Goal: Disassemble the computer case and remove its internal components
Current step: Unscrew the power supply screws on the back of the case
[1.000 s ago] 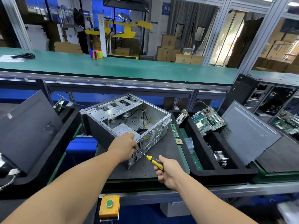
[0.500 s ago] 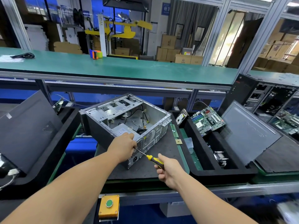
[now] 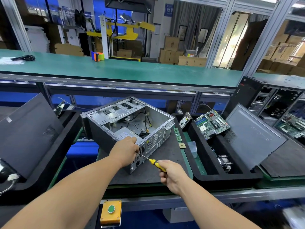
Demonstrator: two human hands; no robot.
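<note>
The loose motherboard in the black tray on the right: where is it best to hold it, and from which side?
Probably by its two bare side edges, from above. The motherboard leans tilted against the black foam tray, component side up, so its upper edges stand free while slots and chips crowd its face.

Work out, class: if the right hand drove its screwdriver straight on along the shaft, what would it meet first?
Probably the rear panel of the computer case, beside the power supply. The right hand aims the screwdriver up-left; its tip is hidden behind the left hand.
</note>
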